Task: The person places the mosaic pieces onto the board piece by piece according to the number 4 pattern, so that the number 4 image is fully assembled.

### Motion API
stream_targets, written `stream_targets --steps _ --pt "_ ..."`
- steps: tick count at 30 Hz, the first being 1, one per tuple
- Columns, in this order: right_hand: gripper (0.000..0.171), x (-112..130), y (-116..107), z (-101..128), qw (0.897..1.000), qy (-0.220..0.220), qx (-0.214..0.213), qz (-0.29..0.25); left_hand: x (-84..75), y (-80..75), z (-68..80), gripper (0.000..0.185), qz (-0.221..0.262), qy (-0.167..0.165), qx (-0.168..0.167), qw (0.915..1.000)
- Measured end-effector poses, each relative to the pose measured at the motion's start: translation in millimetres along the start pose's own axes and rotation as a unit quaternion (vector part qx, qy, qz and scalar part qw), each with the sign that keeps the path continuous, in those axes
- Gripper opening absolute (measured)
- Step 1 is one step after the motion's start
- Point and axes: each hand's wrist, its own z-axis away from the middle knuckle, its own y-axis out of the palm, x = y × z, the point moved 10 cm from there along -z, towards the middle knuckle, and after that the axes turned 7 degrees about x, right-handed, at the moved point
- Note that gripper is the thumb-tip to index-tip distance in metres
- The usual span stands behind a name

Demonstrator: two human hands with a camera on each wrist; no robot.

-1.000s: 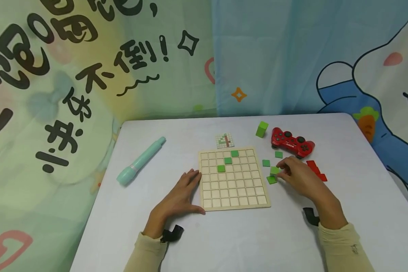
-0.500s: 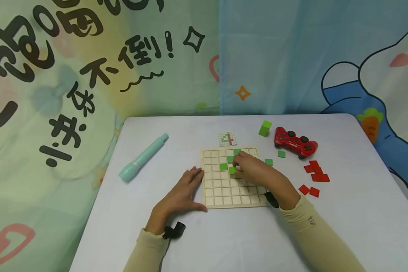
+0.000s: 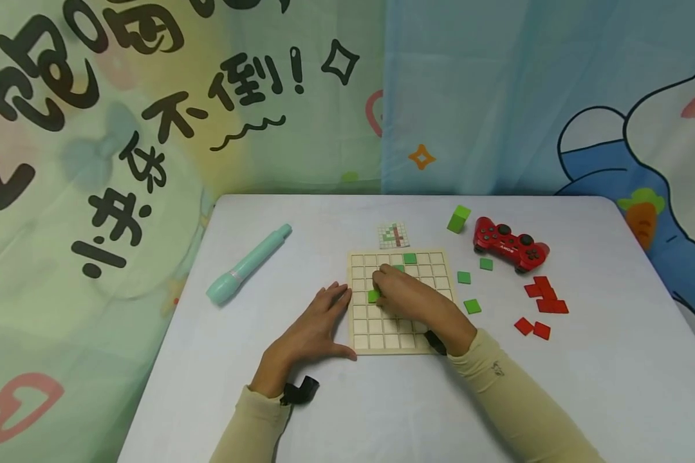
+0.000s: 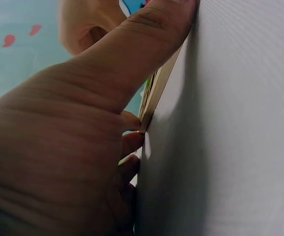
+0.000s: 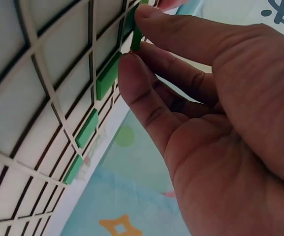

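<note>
A wooden grid board (image 3: 361,343) lies in the middle of the table. My left hand (image 3: 311,329) rests against its left side, fingers along the edge and thumb at the near left corner. Over the board's left part, my right hand (image 3: 411,299) pinches a green square tile (image 3: 373,296) between thumb and fingertips. In the right wrist view that tile (image 5: 137,37) stands tilted at the grid. Three green tiles sit in a diagonal row there, the nearest tile (image 5: 109,76) beside my index finger. In the head view my right hand hides part of this row.
Behind the board lies a small pattern card (image 3: 393,236). To its right are loose green tiles (image 3: 472,306), several red tiles (image 3: 552,306), a green block (image 3: 459,219) and a red game controller (image 3: 511,244). A mint-green flashlight (image 3: 249,265) lies at the left.
My right hand has picked up a light green tile from right of the board and carried it leftward over the grid. My left hand stays at the board's edge.
</note>
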Motion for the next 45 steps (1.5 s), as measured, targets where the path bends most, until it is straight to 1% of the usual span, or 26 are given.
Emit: stream_targets --steps 7,13,16,18,20,22,24,27,30,33,35,39,45 --pt "0.015 -1.0 2.7 -2.6 1.0 0.007 0.008 -0.004 -0.8 0.2 0.1 0.132 -0.007 0.003 0.001 1.0" --pt "0.017 -6.6 2.4 -1.7 1.0 -0.006 -0.009 -0.01 -3.1 0.6 -1.0 0.132 -0.005 0.009 -0.003 0.9999" --pt "0.022 -12.3 1.6 4.5 1.0 -0.008 -0.02 -0.02 -4.4 1.1 -2.0 0.132 -0.004 0.008 -0.002 1.0" --pt "0.026 -18.7 -1.9 13.2 0.999 -0.009 -0.031 -0.037 -5.1 1.9 -3.0 0.133 -0.004 0.005 0.001 1.0" --pt "0.028 -29.1 -9.3 25.9 0.997 -0.002 -0.053 -0.053 -5.8 2.3 -3.6 0.133 -0.004 0.002 0.004 1.0" --pt "0.026 -45.5 -18.9 40.7 0.994 0.008 -0.084 -0.075 -6.1 2.0 -3.3 0.133 -0.002 -0.001 0.003 1.0" --pt "0.023 -68.5 -27.9 57.6 0.988 0.037 -0.117 -0.096 -6.0 1.1 -2.0 0.133 0.001 -0.003 -0.001 1.0" --pt "0.023 -107.7 -35.1 82.2 0.975 0.089 -0.158 -0.126 -3.0 1.1 0.9 0.133 0.001 -0.013 -0.002 0.9999" --pt "0.026 -142.8 -33.2 102.0 0.963 0.146 -0.177 -0.143 0.5 2.7 2.9 0.133 0.003 -0.021 0.003 0.9998" --pt "0.03 -166.4 -26.5 112.5 0.956 0.174 -0.182 -0.152 1.9 3.9 3.5 0.132 0.01 -0.023 0.007 0.9997" --pt "0.033 -176.4 -22.2 115.9 0.954 0.181 -0.184 -0.155 1.4 3.9 3.1 0.132 0.014 -0.021 0.007 0.9996" --pt "0.037 -188.5 -16.4 119.0 0.952 0.186 -0.183 -0.161 -0.3 3.4 1.3 0.132 0.019 -0.016 0.003 0.9997" --pt "0.04 -194.9 -9.7 119.4 0.95 0.203 -0.166 -0.168 0.7 5.0 -1.4 0.132 0.019 -0.015 0.007 0.9997"
